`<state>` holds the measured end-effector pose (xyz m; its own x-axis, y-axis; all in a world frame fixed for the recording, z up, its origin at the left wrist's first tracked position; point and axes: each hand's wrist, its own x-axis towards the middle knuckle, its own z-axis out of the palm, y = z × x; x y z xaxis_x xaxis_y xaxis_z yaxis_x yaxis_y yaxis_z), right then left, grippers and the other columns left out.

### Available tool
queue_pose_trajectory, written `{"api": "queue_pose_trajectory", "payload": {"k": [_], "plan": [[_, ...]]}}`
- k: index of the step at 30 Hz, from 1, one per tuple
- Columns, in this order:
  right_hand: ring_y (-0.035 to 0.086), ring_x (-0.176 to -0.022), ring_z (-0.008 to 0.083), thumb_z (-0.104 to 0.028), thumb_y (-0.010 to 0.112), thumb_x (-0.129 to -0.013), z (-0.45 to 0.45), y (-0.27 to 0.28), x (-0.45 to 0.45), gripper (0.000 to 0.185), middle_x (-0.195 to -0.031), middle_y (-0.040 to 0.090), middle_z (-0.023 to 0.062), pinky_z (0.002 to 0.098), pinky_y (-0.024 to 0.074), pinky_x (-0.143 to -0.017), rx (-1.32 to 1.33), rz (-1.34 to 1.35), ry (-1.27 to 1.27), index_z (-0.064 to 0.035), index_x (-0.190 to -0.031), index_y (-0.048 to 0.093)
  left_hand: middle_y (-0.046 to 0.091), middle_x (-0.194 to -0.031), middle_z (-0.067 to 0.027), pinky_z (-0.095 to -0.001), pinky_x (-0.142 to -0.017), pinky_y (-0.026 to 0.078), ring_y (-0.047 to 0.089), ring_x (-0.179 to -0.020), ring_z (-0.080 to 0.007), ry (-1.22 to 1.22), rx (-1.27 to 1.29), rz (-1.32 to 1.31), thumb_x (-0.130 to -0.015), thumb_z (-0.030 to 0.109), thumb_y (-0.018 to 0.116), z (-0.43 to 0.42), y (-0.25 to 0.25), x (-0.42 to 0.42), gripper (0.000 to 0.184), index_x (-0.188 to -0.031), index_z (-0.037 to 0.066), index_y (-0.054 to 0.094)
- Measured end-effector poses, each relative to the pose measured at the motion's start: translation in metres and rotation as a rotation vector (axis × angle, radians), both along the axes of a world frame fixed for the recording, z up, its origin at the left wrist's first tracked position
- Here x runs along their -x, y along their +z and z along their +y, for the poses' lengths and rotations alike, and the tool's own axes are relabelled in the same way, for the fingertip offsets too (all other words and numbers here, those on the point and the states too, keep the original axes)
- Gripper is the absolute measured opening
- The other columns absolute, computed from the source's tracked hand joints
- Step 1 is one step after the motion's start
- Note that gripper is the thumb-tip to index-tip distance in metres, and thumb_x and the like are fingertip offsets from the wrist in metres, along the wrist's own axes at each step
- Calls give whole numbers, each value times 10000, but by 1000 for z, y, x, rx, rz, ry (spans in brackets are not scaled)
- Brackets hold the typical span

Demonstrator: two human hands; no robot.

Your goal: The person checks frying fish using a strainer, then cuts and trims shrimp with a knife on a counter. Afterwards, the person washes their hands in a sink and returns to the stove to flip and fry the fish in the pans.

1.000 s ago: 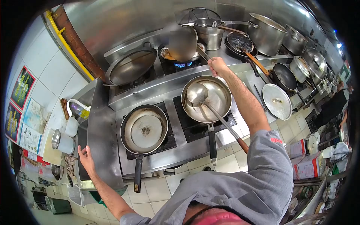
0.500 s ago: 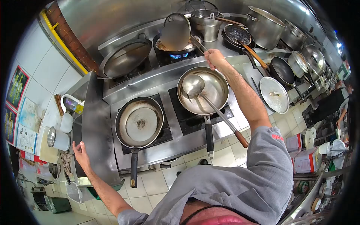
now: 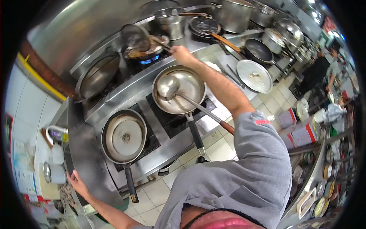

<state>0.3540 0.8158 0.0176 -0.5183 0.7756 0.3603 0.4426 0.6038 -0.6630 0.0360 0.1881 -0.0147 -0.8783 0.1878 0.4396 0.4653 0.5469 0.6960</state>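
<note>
My right hand (image 3: 180,54) is closed round the handle of a round mesh skimmer (image 3: 135,38). The skimmer is tilted above a wok (image 3: 164,39) of browned, oily food, over a blue flame (image 3: 149,60). Below my right forearm, a steel ladle (image 3: 168,86) rests in a light-coloured frying pan (image 3: 183,73) on the front stove. To its left stands a second frying pan (image 3: 127,136), with nothing in it. My left hand (image 3: 78,184) is open, fingers apart, by the steel side panel, near a white container with a metal bowl (image 3: 54,173).
A large wok (image 3: 98,76) sits at the back left. Stockpots (image 3: 233,15), a dark frying pan (image 3: 259,50) and a white lid (image 3: 254,76) line the right side. Tins (image 3: 301,133) stand on the floor at right. A person (image 3: 316,70) is in the far right background.
The camera view has turned, so the stove appears shifted left. The skimmer now shows tilted up over the wok, still in my right hand. My left hand stays open.
</note>
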Motion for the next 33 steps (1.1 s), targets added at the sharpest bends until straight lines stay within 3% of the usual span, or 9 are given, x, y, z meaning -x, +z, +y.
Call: {"api": "queue_pose_trajectory", "payload": {"k": [1,6,7,8,10,18,27,33], "plan": [[607,-965,322,-119,529,-809,0,4,-1,211,-969,643,171,417,465,-825,86,26,-16,-64,-993,617,564,-1105,-168,-347,-814,457,572,-955,-247,-5,-11,5,-900,372,551,0,0,1,615,-1361,33,327],[617,-758,338,-208,488,-893,13,10,-4,176,-790,630,165,426,478,-672,149,-114,-105,-64,-914,586,574,-1061,-155,-327,-782,465,588,-884,-229,62,-41,2,-893,349,569,6,5,-6,608,-1355,29,335],[413,-379,143,-218,484,-909,15,10,-3,205,-535,456,43,328,310,-330,275,31,-54,-46,-836,568,574,-1055,-153,-327,-775,467,589,-878,-228,48,-37,-15,-892,347,571,7,4,-6,608,-1355,30,336],[413,-379,143,-218,484,-909,19,11,-2,205,-535,456,43,328,310,-330,270,38,-43,-46,-836,568,575,-1050,-151,-326,-769,468,591,-873,-226,30,-29,-34,-891,345,573,6,4,-5,608,-1354,32,336],[323,-374,102,-178,468,-911,25,18,1,174,-532,395,-13,294,230,-321,755,217,87,-41,-845,552,576,-1050,-152,-331,-762,468,593,-866,-228,56,-13,-32,-885,352,579,10,10,-11,616,-1355,35,338],[311,-410,93,-82,458,-871,36,2,12,90,-543,387,-24,254,250,-390,1195,435,231,-79,-783,477,591,-1028,-142,-332,-750,464,591,-831,-219,76,-41,-16,-878,373,582,10,12,-19,628,-1357,46,343],[301,-431,88,-153,493,-895,-4,-15,1,127,-560,383,-31,259,248,-399,1210,545,194,-108,-776,489,592,-1036,-141,-331,-737,465,600,-835,-216,80,4,-18,-876,378,585,10,12,-16,636,-1360,48,339],[320,-449,98,-108,483,-887,-15,-27,-1,72,-577,394,-16,272,277,-407,1124,552,221,-96,-816,492,585,-1026,-138,-322,-740,450,576,-822,-203,76,4,-4,-870,401,584,9,10,-15,650,-1359,47,345]]}}
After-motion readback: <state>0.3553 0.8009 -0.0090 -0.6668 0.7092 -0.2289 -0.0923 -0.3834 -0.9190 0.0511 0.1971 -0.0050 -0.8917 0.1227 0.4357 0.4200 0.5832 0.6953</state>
